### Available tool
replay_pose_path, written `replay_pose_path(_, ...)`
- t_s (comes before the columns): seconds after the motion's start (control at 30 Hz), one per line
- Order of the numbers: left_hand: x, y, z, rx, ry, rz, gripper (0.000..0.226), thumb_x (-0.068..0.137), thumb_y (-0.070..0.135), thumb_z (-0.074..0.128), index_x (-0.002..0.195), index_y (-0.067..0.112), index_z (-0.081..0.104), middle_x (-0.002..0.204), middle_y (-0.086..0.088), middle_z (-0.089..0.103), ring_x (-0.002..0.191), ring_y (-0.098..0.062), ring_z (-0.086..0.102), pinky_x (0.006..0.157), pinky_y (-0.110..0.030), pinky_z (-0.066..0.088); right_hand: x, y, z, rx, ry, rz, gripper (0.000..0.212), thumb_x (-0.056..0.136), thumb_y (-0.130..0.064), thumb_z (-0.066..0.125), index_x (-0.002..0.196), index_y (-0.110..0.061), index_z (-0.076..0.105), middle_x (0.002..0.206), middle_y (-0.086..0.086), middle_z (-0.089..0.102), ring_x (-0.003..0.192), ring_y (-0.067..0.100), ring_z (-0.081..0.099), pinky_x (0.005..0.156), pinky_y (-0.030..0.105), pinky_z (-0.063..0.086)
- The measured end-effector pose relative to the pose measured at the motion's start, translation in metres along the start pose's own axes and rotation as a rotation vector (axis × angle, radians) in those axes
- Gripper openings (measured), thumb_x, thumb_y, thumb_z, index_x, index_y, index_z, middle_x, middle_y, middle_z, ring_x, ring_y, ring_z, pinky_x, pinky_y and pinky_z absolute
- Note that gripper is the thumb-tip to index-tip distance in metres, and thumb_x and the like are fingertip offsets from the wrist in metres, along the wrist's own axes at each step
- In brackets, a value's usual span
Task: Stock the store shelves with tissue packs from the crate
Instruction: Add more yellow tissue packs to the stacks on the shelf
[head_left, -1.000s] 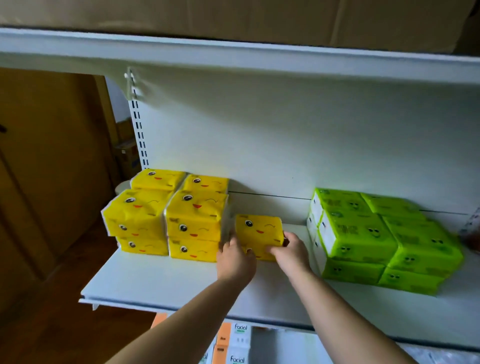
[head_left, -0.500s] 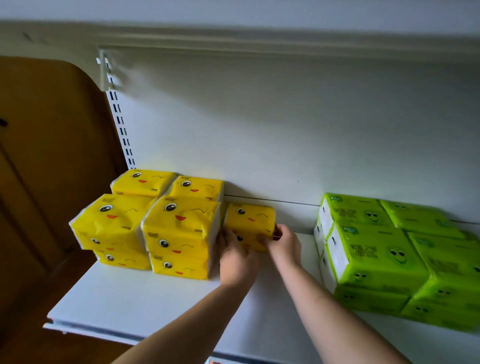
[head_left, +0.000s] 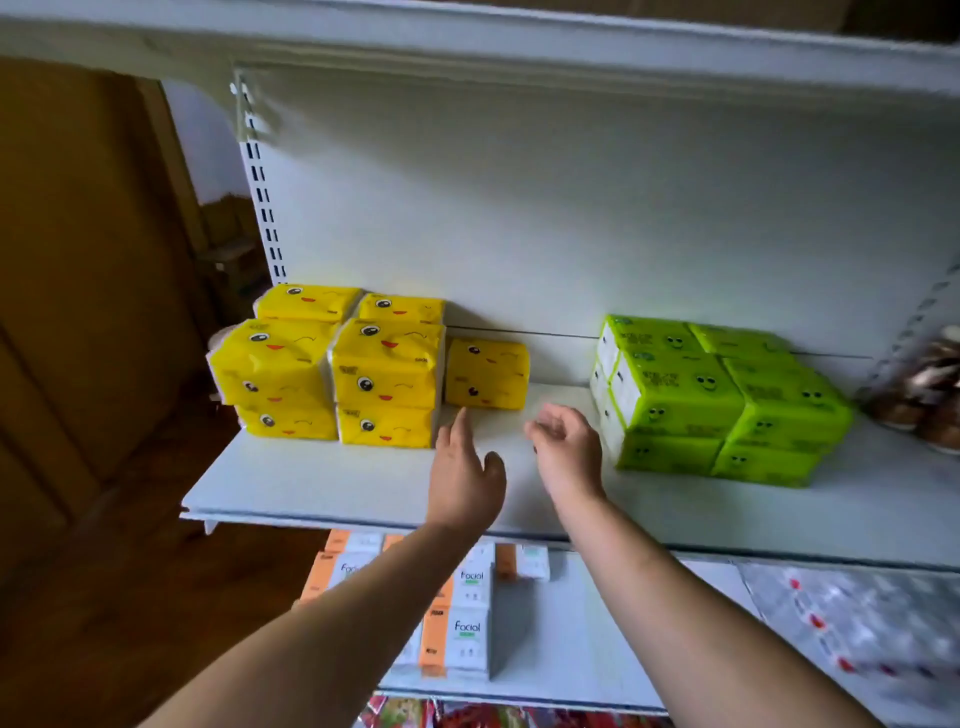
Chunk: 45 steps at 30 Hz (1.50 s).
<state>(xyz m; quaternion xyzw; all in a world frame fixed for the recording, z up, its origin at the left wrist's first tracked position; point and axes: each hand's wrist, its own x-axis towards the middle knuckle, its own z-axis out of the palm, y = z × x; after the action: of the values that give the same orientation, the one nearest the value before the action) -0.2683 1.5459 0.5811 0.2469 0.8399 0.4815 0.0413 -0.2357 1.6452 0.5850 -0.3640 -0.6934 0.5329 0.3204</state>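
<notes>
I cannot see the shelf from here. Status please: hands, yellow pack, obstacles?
Left hand open, right hand open, both empty. Lone yellow pack on shelf, beside yellow stack. Nothing blocking.

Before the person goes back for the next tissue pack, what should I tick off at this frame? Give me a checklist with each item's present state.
1. Single yellow pack sits level on the shelf, beside the yellow stack: ok.
2. Left hand holds nothing, fingers straight: ok.
3. Right hand holds nothing, fingers loosely curled: ok.
4. Bare shelf space between the single pack and the green packs for more stock: ok.
5. Crate position and packs left in it: cannot tell, out of view.
</notes>
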Motion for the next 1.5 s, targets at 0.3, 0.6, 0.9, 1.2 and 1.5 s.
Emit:
replay_pose_path(0.3,-0.159,-0.078,-0.051,-0.097,-0.018,-0.102,0.046,0.088,0.005,0.051,0.134,0.006,0.045,0.127,-0.012,0.055,0.119,-0.024,0.051,0.094,-0.023,0.034,-0.182,0.070,0.005,0.033,-0.061,0.178,0.014,0.082,-0.007,0.061,0.090,-0.019,0.063,0.084,0.002,0.065,0.085,0.021,0.062,0.084,0.035,0.050)
replay_pose_path(0.6,-0.260,-0.234,-0.052,0.006,-0.091,-0.522,0.028,0.092,0.014,0.049,0.116,0.011,0.062,0.110,-0.007,0.067,0.101,-0.021,0.060,0.077,-0.021,0.038,-0.282,0.229,0.027,-0.259,-0.343,0.430,0.010,0.084,-0.010,0.062,0.090,-0.018,0.064,0.087,0.005,0.064,0.088,0.023,0.062,0.077,0.032,0.047)
replay_pose_path(0.9,-0.346,-0.480,0.078,0.025,-0.165,-0.877,0.024,0.093,0.020,0.051,0.114,0.013,0.062,0.094,-0.004,0.063,0.070,-0.008,0.056,0.062,-0.023,0.046,-0.326,0.510,0.104,-0.351,-0.472,0.709,0.025,0.088,-0.014,0.059,0.112,-0.009,0.061,0.111,0.008,0.065,0.100,0.022,0.059,0.087,0.034,0.048)
replay_pose_path(1.2,-0.311,-0.667,0.253,-0.160,-0.141,-0.902,0.032,0.089,0.019,0.054,0.120,0.011,0.059,0.112,-0.014,0.066,0.104,-0.037,0.060,0.085,-0.043,0.050,-0.283,0.737,0.161,-0.351,-0.317,0.751,0.051,0.084,-0.002,0.063,0.132,-0.002,0.046,0.128,0.007,0.054,0.119,0.025,0.052,0.073,0.017,0.041)
replay_pose_path(1.5,-0.270,-0.733,0.326,-0.151,-0.264,-0.762,0.052,0.086,0.006,0.047,0.136,0.016,0.041,0.121,-0.008,0.060,0.106,-0.030,0.059,0.088,-0.038,0.051,-0.236,0.813,0.196,-0.237,-0.346,0.625,0.037,0.075,-0.007,0.073,0.110,-0.011,0.062,0.106,0.004,0.067,0.089,0.017,0.061,0.064,0.019,0.045)
